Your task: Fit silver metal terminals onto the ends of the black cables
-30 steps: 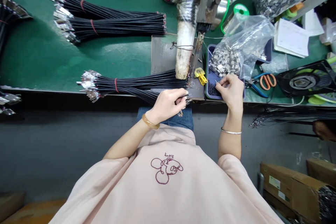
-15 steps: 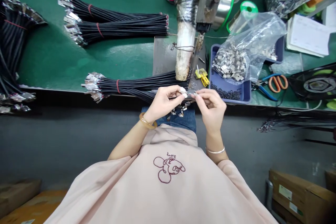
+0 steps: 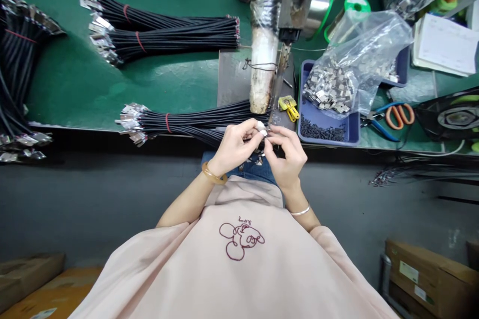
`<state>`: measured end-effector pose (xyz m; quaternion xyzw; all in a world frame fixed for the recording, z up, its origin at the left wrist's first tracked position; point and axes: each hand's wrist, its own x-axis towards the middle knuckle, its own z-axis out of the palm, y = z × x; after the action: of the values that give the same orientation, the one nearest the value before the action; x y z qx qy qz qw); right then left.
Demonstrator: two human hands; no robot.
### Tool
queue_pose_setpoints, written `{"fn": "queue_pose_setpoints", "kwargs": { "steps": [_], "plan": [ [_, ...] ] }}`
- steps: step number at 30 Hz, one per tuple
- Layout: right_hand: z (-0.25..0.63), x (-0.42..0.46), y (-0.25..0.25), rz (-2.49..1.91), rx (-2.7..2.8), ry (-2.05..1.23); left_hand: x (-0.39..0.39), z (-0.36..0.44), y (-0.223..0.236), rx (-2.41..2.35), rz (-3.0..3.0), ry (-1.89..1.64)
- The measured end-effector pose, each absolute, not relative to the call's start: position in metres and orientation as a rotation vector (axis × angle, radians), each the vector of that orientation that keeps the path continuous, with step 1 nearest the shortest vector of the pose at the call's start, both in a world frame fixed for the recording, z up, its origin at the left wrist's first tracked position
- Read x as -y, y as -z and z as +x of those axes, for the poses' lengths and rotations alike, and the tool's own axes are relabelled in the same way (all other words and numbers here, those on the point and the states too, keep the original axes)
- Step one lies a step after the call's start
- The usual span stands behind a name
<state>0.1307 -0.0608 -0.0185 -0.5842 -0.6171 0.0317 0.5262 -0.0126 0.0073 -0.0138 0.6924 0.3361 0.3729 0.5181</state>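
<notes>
At the bench's front edge, my left hand (image 3: 235,145) is closed in a pinch, with white covers on its thumb and forefinger tips. My right hand (image 3: 287,155) pinches right beside those fingertips. Whatever small piece lies between the fingers is too small and too covered to name. A bundle of black cables (image 3: 198,122), tied with a red band and tipped with metal connectors, runs along the edge behind my left hand. More metal connector ends (image 3: 258,159) show below the fingers. Just above my hands, a soldering iron (image 3: 283,62) points down beside a taped hose (image 3: 262,70).
To the right stands a blue tray (image 3: 354,134) holding a bag of metal shells (image 3: 331,90) and small black pieces (image 3: 322,130). A yellow clip (image 3: 289,108), pliers (image 3: 385,128), scissors handles (image 3: 399,115) and a fan (image 3: 454,117) lie around it. Tied cable bundles (image 3: 175,40) lie at the back left.
My right hand has moved left and closed in against the left fingertips, so the gap between the hands is gone. My left hand stays nearly in place.
</notes>
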Motion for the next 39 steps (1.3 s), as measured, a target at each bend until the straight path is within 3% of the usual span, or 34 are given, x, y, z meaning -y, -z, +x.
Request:
{"fn": "queue_pose_setpoints", "kwargs": {
  "steps": [15, 26, 39],
  "plan": [
    [0.137, 0.061, 0.014, -1.293, 1.442, 0.069, -0.005, -0.006, 0.017, -0.852, 1.547, -0.939],
    [0.138, 0.059, 0.014, -1.281, 1.111, -0.513, -0.011, -0.006, 0.005, -0.791, 1.375, -0.878],
    [0.141, 0.057, 0.022, -1.32, 1.609, 0.145, -0.007, 0.002, 0.008, -0.927, 1.348, -1.016]
  ]
}}
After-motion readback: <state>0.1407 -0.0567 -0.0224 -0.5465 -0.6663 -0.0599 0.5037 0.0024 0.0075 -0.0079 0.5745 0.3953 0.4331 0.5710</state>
